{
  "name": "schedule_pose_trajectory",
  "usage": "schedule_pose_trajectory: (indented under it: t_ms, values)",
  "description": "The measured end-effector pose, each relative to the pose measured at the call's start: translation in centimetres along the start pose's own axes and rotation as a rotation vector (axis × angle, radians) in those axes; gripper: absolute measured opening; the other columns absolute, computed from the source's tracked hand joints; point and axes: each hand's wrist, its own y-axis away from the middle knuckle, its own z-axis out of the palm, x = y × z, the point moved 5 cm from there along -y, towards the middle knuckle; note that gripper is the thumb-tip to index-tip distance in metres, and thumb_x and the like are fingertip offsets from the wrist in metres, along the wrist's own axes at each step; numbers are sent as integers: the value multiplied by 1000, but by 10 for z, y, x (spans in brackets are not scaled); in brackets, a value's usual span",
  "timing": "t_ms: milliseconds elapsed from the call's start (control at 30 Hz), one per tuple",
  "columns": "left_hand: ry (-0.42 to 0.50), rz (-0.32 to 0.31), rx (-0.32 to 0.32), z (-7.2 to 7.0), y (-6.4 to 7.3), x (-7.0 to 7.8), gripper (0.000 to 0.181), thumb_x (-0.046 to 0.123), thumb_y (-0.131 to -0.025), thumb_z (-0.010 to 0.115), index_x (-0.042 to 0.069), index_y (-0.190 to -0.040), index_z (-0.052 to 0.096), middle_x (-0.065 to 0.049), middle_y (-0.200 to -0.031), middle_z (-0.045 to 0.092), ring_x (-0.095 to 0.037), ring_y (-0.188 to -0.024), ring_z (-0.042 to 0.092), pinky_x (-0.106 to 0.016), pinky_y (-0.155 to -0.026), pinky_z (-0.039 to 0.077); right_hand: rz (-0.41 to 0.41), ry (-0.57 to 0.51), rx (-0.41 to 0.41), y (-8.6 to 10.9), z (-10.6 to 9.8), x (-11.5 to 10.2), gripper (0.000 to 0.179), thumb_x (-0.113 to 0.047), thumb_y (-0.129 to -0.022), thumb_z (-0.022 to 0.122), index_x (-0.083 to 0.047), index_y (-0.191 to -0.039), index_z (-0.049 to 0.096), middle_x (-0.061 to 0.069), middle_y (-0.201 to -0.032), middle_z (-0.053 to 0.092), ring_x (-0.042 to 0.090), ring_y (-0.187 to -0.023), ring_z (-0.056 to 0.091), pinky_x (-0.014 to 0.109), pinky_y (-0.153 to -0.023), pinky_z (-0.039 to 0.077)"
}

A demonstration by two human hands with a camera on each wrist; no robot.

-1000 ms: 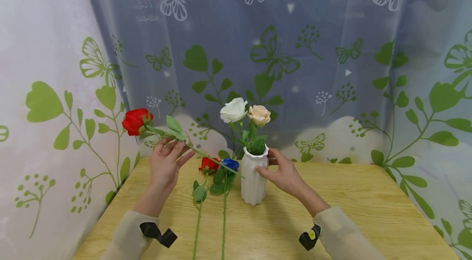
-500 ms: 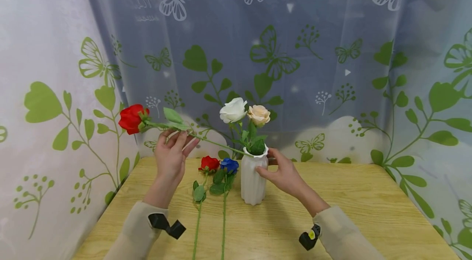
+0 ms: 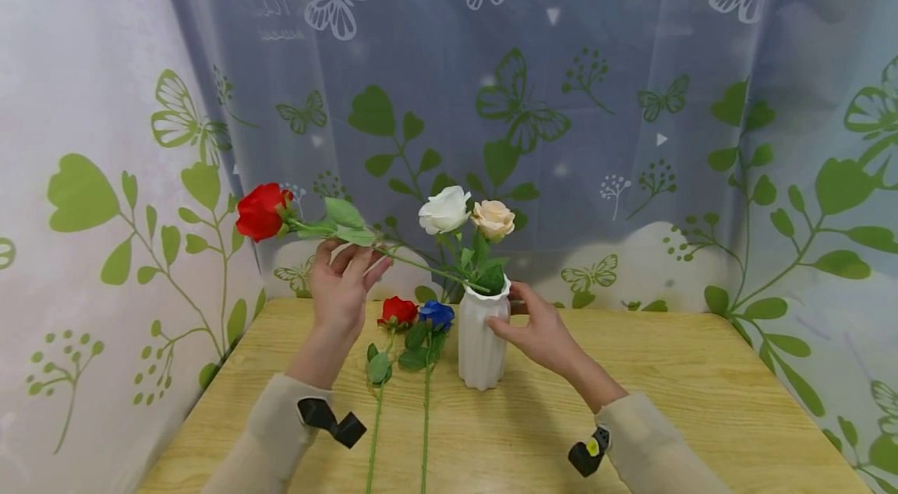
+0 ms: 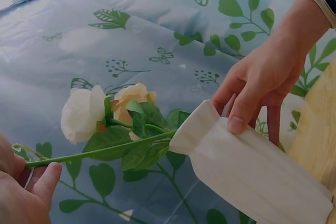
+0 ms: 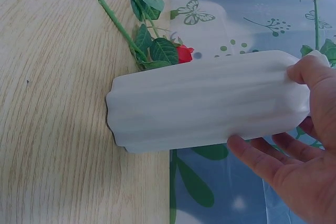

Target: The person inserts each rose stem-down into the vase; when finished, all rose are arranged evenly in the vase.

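While its stem (image 4: 105, 152) slants at a shallow angle down to the mouth of the white vase (image 3: 482, 342), the red rose (image 3: 263, 212) extends in the air to the left, bloom higher than the cut end. Whether that end has passed below the rim cannot be told. The left hand (image 3: 341, 285) is partly closed, pinching the stem just below its leaves; the right hand (image 3: 543, 330) is curved about the upper vase, thumb on 1 side and fingers on the other. Likely faults: the slant may make the end skid off the scalloped rim or snag in the leaves (image 3: 491, 278) crowding the mouth. With the pinch set far from the end, the stem may swing or twist. A sideways push could jostle the white rose (image 3: 444, 209) and peach rose (image 3: 494, 219), or tilt the upright vase should the steadying grip slacken. Farther out, the blue rose (image 3: 437, 315) and other red rose (image 3: 397, 311) lie on the bench (image 3: 596, 400), the blue bloom just beside the vase and liable to be knocked if it slides.
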Motion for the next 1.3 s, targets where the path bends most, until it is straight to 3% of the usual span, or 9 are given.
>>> schedule_pose_trajectory:
  t_ms: [300,600,933,1300]
  values:
    - [-48,46,-64,16,6,-10,31,-10,-102,60,11,-125,57,1,-94,72,-17,-88,75,-37,-89,67,-4,-4,0,0,1,0,70,-35,-99,75,-9,-156,45,20,-148,57,42,-130,62,53,-100,61]
    - [-100,38,-124,29,11,-22,49,-7,-103,60,9,-148,52,-6,-117,72,-19,-100,77,-40,-92,66,-9,-5,-4,0,1,0,71,-36,-99,76,-9,-156,44,21,-148,57,42,-130,62,53,-100,61]
    - [-76,24,-116,34,12,-28,48,-7,-103,60,8,-147,52,-8,-116,72,-18,-99,77,-38,-92,65,-13,5,-5,-1,0,-1,70,-35,-99,75,-8,-156,45,21,-147,57,42,-130,62,52,-99,61]
    - [-137,46,-198,42,11,-32,42,-7,-102,61,6,-142,55,-6,-113,73,-20,-98,78,-36,-91,66,-15,7,-1,0,0,-1,69,-34,-99,75,-8,-155,45,21,-147,57,42,-129,63,52,-99,61]
